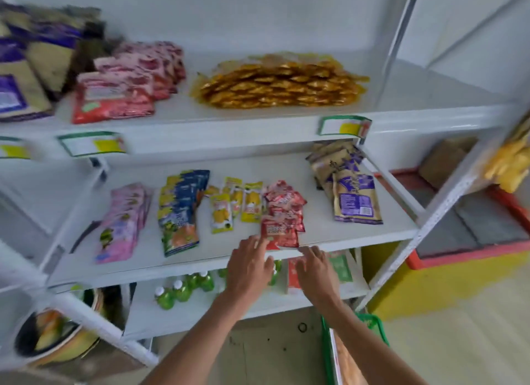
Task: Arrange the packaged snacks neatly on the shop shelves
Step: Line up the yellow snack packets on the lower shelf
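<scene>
Hands, left hand point(249, 265) and right hand point(315, 267), touch red packets point(282, 215).

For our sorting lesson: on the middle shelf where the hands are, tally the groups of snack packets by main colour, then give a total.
Pink group: 1
Blue group: 1
Yellow group: 1
Red group: 1
Tan and purple group: 1
Total: 5 groups. The left hand touches the red group; the right hand is at the shelf edge.

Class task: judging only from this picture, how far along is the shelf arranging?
Done: pink packs, blue packs and purple packs lie in rows. In hand: left hand and right hand reach the red packs. Left: yellow packs look loose.
</scene>
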Demonstrator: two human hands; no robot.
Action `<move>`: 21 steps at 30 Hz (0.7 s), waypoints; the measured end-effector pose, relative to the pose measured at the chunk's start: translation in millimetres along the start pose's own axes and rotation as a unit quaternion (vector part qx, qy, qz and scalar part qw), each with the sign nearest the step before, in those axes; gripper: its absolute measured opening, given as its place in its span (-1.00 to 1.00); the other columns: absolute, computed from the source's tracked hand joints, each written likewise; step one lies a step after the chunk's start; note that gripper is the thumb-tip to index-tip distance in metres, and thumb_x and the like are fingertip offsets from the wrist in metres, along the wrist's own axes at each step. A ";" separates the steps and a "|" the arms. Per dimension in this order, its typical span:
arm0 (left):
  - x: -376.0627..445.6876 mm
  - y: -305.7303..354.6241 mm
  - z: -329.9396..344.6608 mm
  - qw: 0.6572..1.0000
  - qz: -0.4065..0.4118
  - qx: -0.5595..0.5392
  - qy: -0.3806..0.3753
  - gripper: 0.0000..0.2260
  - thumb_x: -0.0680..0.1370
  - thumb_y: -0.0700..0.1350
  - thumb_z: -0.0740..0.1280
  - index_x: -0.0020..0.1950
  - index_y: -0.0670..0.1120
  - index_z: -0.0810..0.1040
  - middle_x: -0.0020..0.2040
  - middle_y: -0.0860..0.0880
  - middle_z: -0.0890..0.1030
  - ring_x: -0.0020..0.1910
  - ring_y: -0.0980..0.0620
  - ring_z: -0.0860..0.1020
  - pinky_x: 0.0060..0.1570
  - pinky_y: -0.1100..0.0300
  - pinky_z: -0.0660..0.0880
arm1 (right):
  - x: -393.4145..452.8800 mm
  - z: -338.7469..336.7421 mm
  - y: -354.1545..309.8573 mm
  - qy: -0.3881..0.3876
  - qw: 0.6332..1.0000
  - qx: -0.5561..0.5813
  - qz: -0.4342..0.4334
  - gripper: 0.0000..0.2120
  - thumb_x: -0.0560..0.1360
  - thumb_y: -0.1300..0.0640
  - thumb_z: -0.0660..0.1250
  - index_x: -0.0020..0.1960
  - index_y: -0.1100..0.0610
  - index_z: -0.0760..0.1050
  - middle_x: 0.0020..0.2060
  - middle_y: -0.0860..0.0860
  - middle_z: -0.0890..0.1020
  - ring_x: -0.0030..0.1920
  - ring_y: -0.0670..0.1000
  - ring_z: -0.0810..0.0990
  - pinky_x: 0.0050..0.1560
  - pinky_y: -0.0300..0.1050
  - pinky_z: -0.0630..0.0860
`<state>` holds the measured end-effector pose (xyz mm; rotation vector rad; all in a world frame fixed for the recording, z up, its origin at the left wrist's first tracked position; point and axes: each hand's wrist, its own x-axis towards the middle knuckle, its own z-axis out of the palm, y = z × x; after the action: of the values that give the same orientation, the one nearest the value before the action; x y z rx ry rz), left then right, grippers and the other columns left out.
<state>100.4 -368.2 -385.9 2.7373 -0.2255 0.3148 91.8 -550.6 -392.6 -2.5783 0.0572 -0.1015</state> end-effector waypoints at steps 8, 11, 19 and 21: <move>-14.7 -96.6 -9.6 0.985 -0.151 -0.023 -0.083 -0.52 0.69 0.02 0.25 0.61 -0.02 0.31 0.61 0.04 0.29 0.44 -0.04 0.49 0.25 0.02 0.51 | 29.2 63.5 -104.0 -0.070 0.997 0.009 -0.016 -0.71 0.64 0.05 0.24 0.34 0.00 0.55 0.23 -0.02 0.64 0.10 0.10 0.67 -0.11 -0.07 0.53; 10.4 -113.0 -7.1 0.981 -0.165 0.003 -0.101 -0.46 0.70 0.08 0.22 0.66 0.04 0.17 0.70 0.09 0.10 0.45 -0.04 0.50 0.22 0.00 0.55 | 64.7 85.0 -128.2 -0.075 0.997 -0.013 -0.009 -0.75 0.66 0.02 0.22 0.24 0.07 0.55 0.21 0.03 0.60 0.04 0.15 0.66 -0.05 -0.02 0.56; 81.2 -153.3 27.8 0.972 -0.220 -0.049 -0.069 -0.53 0.65 -0.06 0.34 0.55 -0.03 0.38 0.57 -0.07 0.39 0.54 -0.11 0.39 0.37 -0.08 0.47 | 160.7 132.3 -161.1 -0.042 0.996 0.052 0.056 -0.57 0.63 -0.10 0.29 0.39 0.10 0.33 0.08 0.09 0.66 -0.13 0.13 0.66 -0.17 0.01 0.61; 86.2 -157.2 41.5 0.966 -0.231 -0.112 0.002 -0.66 0.60 -0.13 0.39 0.38 0.01 0.54 0.34 0.00 0.59 0.35 -0.03 0.55 0.24 -0.03 0.56 | 168.5 142.5 -164.0 -0.055 0.990 0.097 0.085 -0.61 0.60 -0.07 0.35 0.33 0.08 0.37 -0.03 0.02 0.64 -0.14 0.08 0.59 -0.17 -0.05 0.52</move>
<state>222.2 -249.8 -456.6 2.4677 0.3558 0.1515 274.9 -346.8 -415.3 -2.3692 0.2153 0.0954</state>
